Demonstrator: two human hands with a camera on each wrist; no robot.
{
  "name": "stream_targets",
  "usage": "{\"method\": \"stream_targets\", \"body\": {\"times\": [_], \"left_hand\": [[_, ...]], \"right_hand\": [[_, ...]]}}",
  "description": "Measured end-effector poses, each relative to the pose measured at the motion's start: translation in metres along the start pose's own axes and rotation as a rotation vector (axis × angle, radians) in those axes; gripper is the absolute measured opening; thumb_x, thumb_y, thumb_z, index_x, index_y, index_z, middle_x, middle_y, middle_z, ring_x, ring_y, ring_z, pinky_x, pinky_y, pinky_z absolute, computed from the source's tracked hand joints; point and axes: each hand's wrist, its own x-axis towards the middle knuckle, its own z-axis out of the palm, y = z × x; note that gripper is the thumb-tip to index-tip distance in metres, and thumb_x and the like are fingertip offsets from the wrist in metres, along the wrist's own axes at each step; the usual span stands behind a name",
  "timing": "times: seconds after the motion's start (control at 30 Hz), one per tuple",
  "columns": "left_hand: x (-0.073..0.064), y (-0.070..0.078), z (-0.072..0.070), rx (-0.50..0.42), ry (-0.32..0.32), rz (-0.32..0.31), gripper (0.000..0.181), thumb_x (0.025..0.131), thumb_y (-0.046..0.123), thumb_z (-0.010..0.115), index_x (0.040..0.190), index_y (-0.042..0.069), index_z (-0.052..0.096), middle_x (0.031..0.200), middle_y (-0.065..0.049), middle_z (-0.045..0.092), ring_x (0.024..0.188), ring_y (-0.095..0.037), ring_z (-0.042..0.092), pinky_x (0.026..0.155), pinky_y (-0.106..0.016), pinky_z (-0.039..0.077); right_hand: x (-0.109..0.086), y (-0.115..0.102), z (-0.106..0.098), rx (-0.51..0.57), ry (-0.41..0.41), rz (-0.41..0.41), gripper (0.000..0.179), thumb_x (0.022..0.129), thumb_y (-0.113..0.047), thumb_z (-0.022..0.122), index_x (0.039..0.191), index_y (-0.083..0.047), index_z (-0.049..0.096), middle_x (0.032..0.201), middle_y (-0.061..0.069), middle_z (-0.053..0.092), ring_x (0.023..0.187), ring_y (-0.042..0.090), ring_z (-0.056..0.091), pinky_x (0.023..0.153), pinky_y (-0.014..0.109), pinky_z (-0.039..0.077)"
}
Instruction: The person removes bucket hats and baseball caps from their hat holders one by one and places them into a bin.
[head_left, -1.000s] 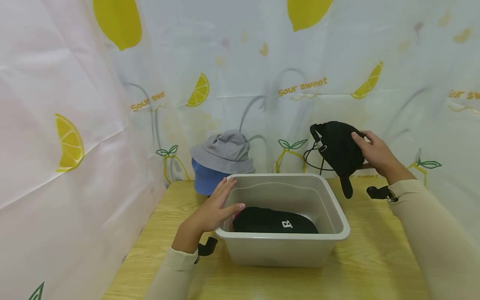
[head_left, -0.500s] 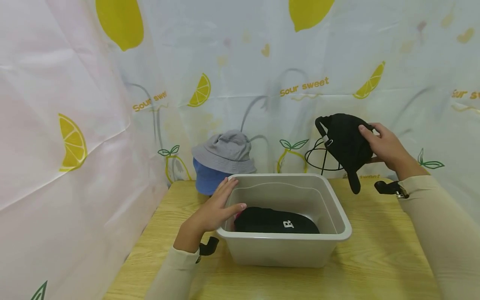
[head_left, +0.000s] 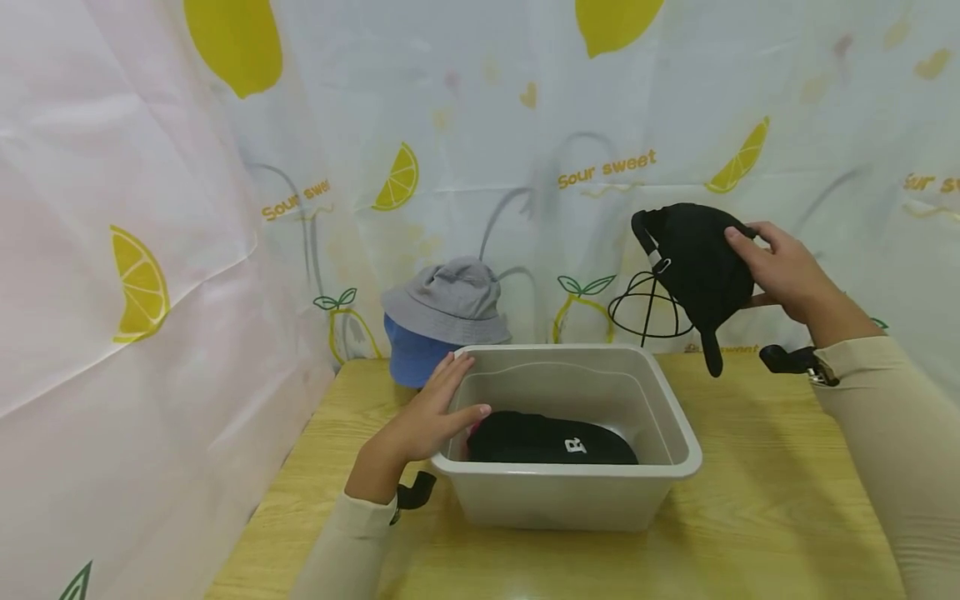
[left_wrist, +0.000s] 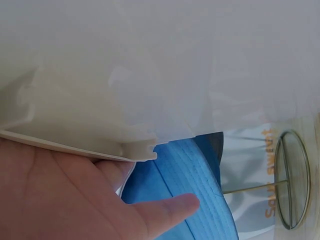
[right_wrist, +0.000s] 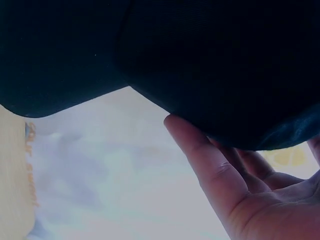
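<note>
My right hand (head_left: 798, 275) pinches a black baseball cap (head_left: 697, 267) by its crown, up in the air beyond the bin's right side. The cap's brim hangs down and its buckled back strap faces left. In the right wrist view the dark cap (right_wrist: 210, 65) fills the top, with fingers (right_wrist: 215, 170) under its edge. My left hand (head_left: 416, 421) rests on the left rim of a beige plastic bin (head_left: 558, 500), its fingers fairly straight. Inside the bin lies another black cap (head_left: 551, 440) with a white letter R; a bit of pink shows at its left.
A grey bucket hat (head_left: 450, 296) sits over a blue hat (head_left: 416, 354) behind the bin's left corner. Right of them a black wire hat stand (head_left: 648, 308) rises behind the bin. All stand on a wooden table (head_left: 757, 483) against a lemon-print curtain (head_left: 480, 100).
My right hand has raised the black cap and carried it to the right, baring more of the wire stand. The left hand stays on the bin's rim.
</note>
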Motion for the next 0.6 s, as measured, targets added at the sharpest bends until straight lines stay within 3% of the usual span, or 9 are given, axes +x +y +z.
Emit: {"method": "stream_targets", "body": {"times": [0.17,0.27,0.33,0.4,0.6], "left_hand": [[-0.001,-0.002,0.001,0.003,-0.001,-0.009,0.088,0.1,0.058,0.058,0.167,0.018,0.018,0.175,-0.003,0.011,0.162,-0.026,-0.007,0.126,-0.065,0.01],[0.0,-0.003,0.001,0.0,-0.002,-0.009,0.089,0.1,0.059,0.058,0.167,0.017,0.019,0.175,-0.002,0.01,0.162,-0.026,-0.007,0.126,-0.065,0.01],[0.0,-0.003,0.001,-0.002,-0.003,-0.009,0.089,0.1,0.059,0.058,0.167,0.017,0.018,0.175,-0.002,0.01,0.162,-0.026,-0.007,0.126,-0.065,0.01],[0.0,-0.002,0.001,0.0,-0.002,-0.006,0.089,0.1,0.059,0.058,0.167,0.017,0.018,0.175,-0.002,0.01,0.162,-0.027,-0.007,0.126,-0.064,0.01],[-0.001,0.0,-0.001,-0.002,-0.001,-0.002,0.088,0.1,0.058,0.058,0.168,0.018,0.018,0.175,-0.003,0.01,0.162,-0.028,-0.007,0.125,-0.066,0.01]], "right_hand": [[-0.001,-0.005,-0.003,-0.013,0.01,-0.023,0.071,0.101,-0.066,0.043,0.154,-0.02,0.034,0.145,0.024,0.047,0.081,-0.009,0.06,0.073,0.052,0.063],[-0.003,-0.009,-0.007,-0.002,0.009,-0.037,0.059,0.101,-0.064,0.046,0.146,-0.027,0.041,0.121,0.0,0.063,0.081,-0.006,0.063,0.071,0.048,0.064],[-0.004,-0.012,-0.009,0.007,0.001,-0.043,0.048,0.101,-0.063,0.048,0.139,-0.033,0.045,0.104,-0.02,0.062,0.082,-0.004,0.065,0.068,0.045,0.064],[-0.005,-0.014,-0.011,0.005,-0.004,-0.051,0.04,0.102,-0.061,0.048,0.133,-0.036,0.047,0.095,-0.029,0.06,0.082,-0.005,0.065,0.067,0.043,0.063],[-0.006,-0.024,-0.015,-0.018,0.0,-0.066,0.038,0.103,-0.06,0.048,0.132,-0.036,0.048,0.097,-0.029,0.059,0.083,-0.008,0.063,0.066,0.04,0.063]]}}
